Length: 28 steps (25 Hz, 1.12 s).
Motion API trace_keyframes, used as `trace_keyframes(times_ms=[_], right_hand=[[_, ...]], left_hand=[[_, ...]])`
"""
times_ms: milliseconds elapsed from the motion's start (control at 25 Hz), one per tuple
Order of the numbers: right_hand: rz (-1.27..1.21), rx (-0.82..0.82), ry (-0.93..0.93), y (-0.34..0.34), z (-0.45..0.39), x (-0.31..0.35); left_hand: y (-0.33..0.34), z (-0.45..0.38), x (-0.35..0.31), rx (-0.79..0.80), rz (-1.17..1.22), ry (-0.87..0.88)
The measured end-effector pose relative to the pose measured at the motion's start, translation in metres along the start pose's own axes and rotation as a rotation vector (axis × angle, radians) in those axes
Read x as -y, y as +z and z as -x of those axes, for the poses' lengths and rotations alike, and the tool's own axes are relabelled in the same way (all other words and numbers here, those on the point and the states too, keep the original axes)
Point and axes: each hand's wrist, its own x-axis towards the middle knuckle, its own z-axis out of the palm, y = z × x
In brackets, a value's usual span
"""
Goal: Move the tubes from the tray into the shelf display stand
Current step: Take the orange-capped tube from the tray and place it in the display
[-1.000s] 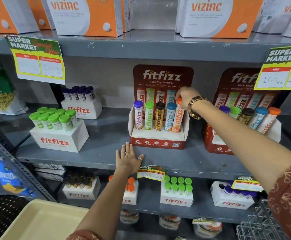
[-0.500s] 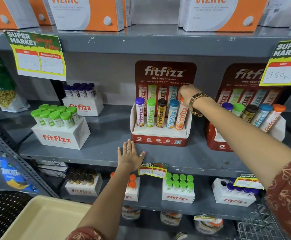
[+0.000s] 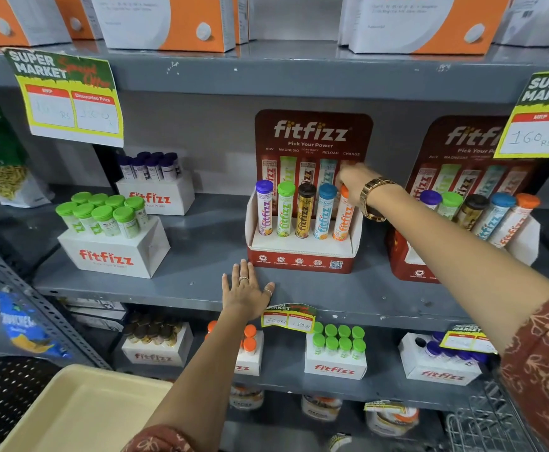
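Observation:
The red and white fitfizz display stand (image 3: pixel 299 264) sits on the middle shelf. It holds a purple-capped tube (image 3: pixel 264 210), a green one (image 3: pixel 285 212), a black one (image 3: pixel 305 213), a blue one (image 3: pixel 323 215) and an orange tube (image 3: pixel 343 223), all upright in a row. My right hand (image 3: pixel 353 184) grips the cap of the orange tube at the stand's right end. My left hand (image 3: pixel 245 293) lies flat on the shelf edge just in front of the stand, fingers spread, holding nothing. The cream tray (image 3: pixel 80 406) is at the bottom left; no tubes show in its visible part.
A second filled fitfizz stand (image 3: pixel 403 269) is to the right, behind my right forearm. White boxes of green-capped tubes (image 3: pixel 113 252) and purple-capped tubes (image 3: pixel 159 197) stand at the left. Price tags hang from the shelf edges. More fitfizz boxes fill the lower shelf.
My right hand has stayed on the orange tube's cap and my left hand has stayed flat on the shelf. Only the view has shifted slightly.

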Motion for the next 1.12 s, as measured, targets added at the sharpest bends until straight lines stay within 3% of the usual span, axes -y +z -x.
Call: trace_keyframes(times_ms=[400,520,720,840,1120], right_hand=[[-0.198,0.023,0.001,0.006,0.013,-0.002],[-0.264,-0.147,0.014,0.002,0.03,-0.002],[-0.253,-0.498,0.135,0.01,0.063,-0.023],[-0.271,-0.596,0.261,0.015,0.078,-0.055],[-0.165,-0.482,0.452,0.022,0.095,-0.126]], left_hand=[[-0.003,0.001,-0.001,0.026,0.013,0.006],[-0.007,0.003,0.0,0.043,0.069,0.026],[-0.003,0.021,-0.02,-0.141,0.16,-0.004],[-0.007,0.034,-0.044,-0.197,0.132,0.055],[0.004,0.044,-0.095,-0.12,-0.036,0.354]])
